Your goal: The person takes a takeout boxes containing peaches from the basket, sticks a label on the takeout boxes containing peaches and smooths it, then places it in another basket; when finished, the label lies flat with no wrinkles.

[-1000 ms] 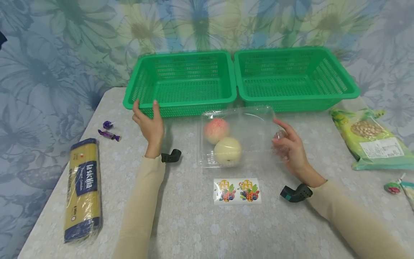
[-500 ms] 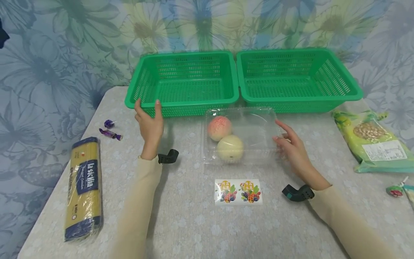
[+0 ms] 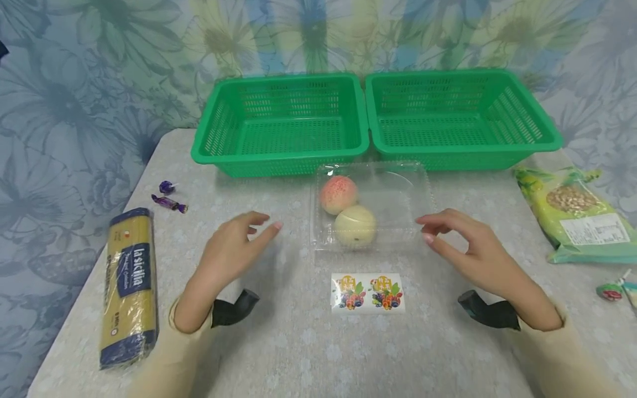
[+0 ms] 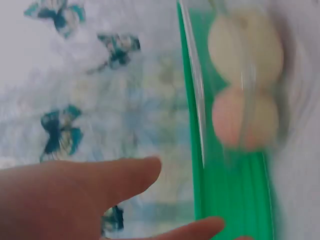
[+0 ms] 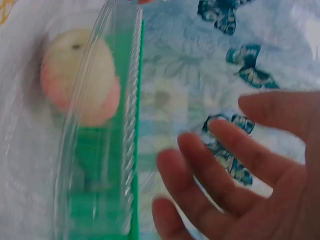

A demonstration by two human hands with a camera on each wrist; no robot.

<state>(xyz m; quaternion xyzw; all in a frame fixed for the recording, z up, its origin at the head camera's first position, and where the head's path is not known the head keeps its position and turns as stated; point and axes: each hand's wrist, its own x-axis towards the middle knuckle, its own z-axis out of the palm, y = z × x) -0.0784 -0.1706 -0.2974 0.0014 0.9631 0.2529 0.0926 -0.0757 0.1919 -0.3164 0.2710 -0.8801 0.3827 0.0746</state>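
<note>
A clear plastic clamshell box (image 3: pixel 395 202) lies in front of the baskets, its lid apparently down. Inside, on the left, are a pinkish peach (image 3: pixel 338 194) and a pale yellow round fruit (image 3: pixel 355 226). My left hand (image 3: pixel 226 249) hovers left of the box, touching nothing, its fingers loosely bent. The right hand (image 3: pixel 473 249) is at the box's right side, thumb and fingers apart; the right wrist view shows these fingers (image 5: pixel 220 175) holding nothing. A sheet with two fruit stickers (image 3: pixel 368 293) lies before the box.
Two green baskets (image 3: pixel 278 160) (image 3: pixel 463 149) stand side by side at the back. On the left lie a spaghetti pack (image 3: pixel 128 287), a purple wrapped candy (image 3: pixel 169 203) and a purple lollipop (image 3: pixel 166 187). A green bag (image 3: pixel 577 215) and another lollipop (image 3: pixel 609 291) lie right.
My left hand has left the left basket's front rim and come back toward me and rightward. The right hand has let go of the box's right edge and drawn nearer to me.
</note>
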